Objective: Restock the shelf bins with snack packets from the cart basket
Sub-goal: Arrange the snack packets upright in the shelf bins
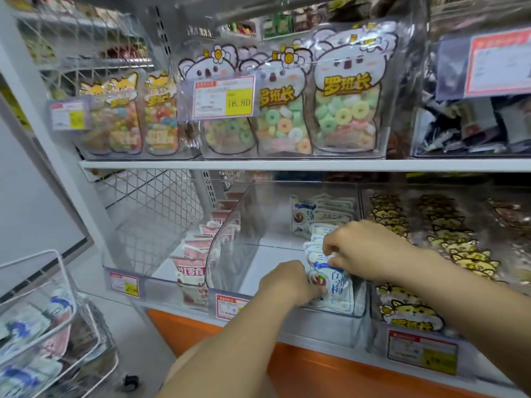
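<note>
Price tag [224,96] at eleven o'clock reads 16.80; koala candy bags [349,87] read 罗班长. At five o'clock, left hand [284,280] and right hand [365,251] pinch white-blue packets [340,288].

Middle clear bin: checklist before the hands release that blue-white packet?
1. Left hand holds the front blue-white packet low down: ok.
2. Right hand pinches its top edge: ok.
3. Packet sits inside the clear bin, near its right wall: ok.
4. Bare bin floor to the packet's left for more stock: ok.
5. Packet will stand unsupported: cannot tell.
6. Cart basket holds spare packets: ok.
</note>
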